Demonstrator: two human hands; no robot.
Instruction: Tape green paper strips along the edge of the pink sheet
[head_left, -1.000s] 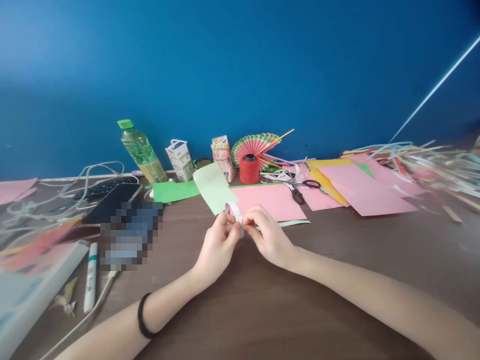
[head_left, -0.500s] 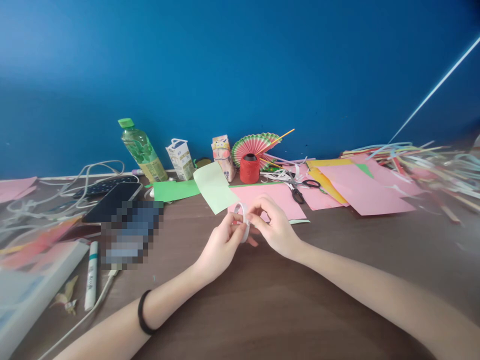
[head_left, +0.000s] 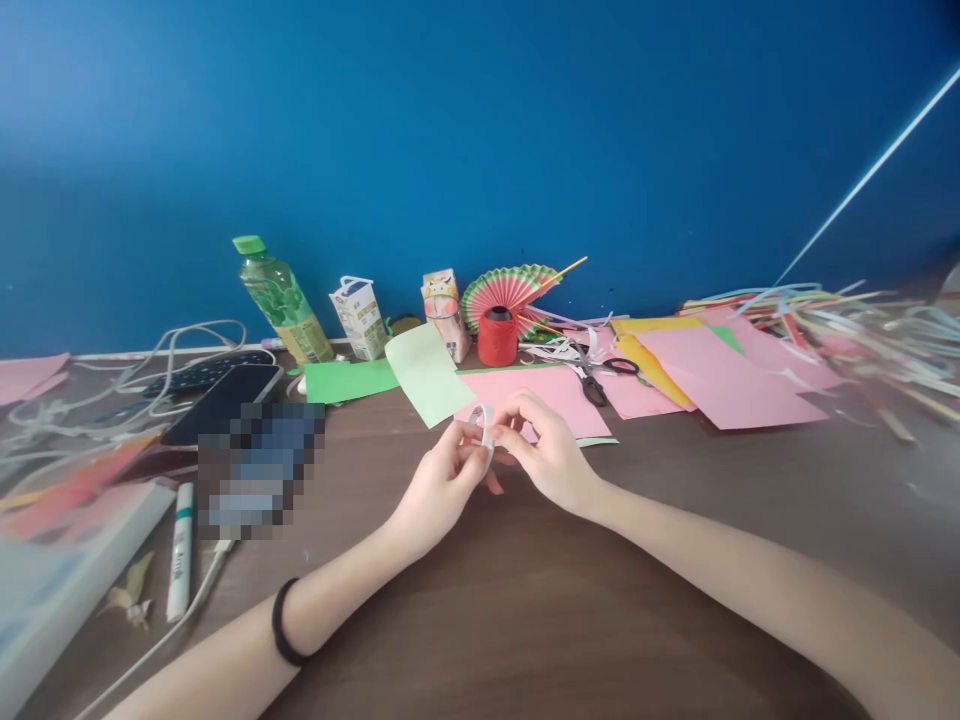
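A small white roll of tape (head_left: 486, 428) is pinched between the left hand (head_left: 439, 485) and the right hand (head_left: 551, 455), just above the brown tabletop (head_left: 525, 600) and near a pink paper sheet (head_left: 559, 392). Each grip is clenched on the roll, with the fingertips at its rim. No strip shows pulled free, so the peeling looks barely begun.

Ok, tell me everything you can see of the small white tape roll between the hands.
The small white tape roll is a thin ring, white and slightly see-through, with an open centre. It stands on edge over the brown wooden table, in front of a pink paper sheet. The left hand pinches its near rim and the right hand holds its right side. Fingers hide much of it.
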